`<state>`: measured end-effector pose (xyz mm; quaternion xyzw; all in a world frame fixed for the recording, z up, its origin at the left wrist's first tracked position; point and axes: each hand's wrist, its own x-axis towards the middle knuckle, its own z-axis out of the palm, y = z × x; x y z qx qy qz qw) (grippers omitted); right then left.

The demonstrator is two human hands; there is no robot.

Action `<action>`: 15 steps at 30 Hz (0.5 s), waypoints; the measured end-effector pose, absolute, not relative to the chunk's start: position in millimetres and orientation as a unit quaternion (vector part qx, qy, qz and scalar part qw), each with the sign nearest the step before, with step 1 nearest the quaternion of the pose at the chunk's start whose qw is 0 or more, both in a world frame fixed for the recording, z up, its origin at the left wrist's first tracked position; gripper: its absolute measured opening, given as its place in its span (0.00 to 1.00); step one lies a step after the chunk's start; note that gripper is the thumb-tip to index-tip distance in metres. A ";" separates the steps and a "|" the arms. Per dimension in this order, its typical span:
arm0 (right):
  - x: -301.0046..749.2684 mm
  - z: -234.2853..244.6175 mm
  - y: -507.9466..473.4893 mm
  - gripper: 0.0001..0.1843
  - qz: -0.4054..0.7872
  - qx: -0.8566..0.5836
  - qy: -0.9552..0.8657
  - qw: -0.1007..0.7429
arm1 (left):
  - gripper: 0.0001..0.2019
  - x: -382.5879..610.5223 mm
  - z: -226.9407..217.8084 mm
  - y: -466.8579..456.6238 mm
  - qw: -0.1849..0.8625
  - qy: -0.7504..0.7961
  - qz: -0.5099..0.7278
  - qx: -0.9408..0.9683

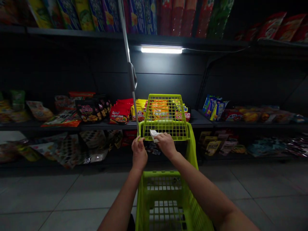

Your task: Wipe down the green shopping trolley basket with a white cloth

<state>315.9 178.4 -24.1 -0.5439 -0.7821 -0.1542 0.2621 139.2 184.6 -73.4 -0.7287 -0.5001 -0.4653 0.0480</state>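
A yellow-green plastic shopping cart (193, 149) stands in front of me, its grid panel (166, 96) tilted up at the far end. My left hand (139, 154) is closed on the cart's left rim, right by the lower end of a thin metal pole (125, 41). The fingers partly hide whether they also touch the pole. In my right hand (166, 144) is a crumpled white tissue (154, 133), pinched by the fingertips against the lower part of the grid panel. Below both hands the cart's basket opens toward me.
Behind the cart runs a dark shelf (202, 118) with red noodle packets (119, 112), yellow packets (139, 110) and other snack bags. A lit tube lamp (161, 50) hangs under the upper shelf (84, 34). Grey floor tiles (101, 191) lie on both sides.
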 end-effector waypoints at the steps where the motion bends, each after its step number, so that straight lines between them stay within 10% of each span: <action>1: 301.8 -27.7 180.2 0.13 -0.154 -0.527 -0.793 0.264 | 0.27 140.7 -75.2 185.6 0.041 -0.501 -0.472 -0.724; 15: 305.8 -39.5 177.6 0.13 -0.161 -0.500 -0.811 0.258 | 0.33 139.1 -78.0 189.1 0.015 -0.501 -0.461 -0.732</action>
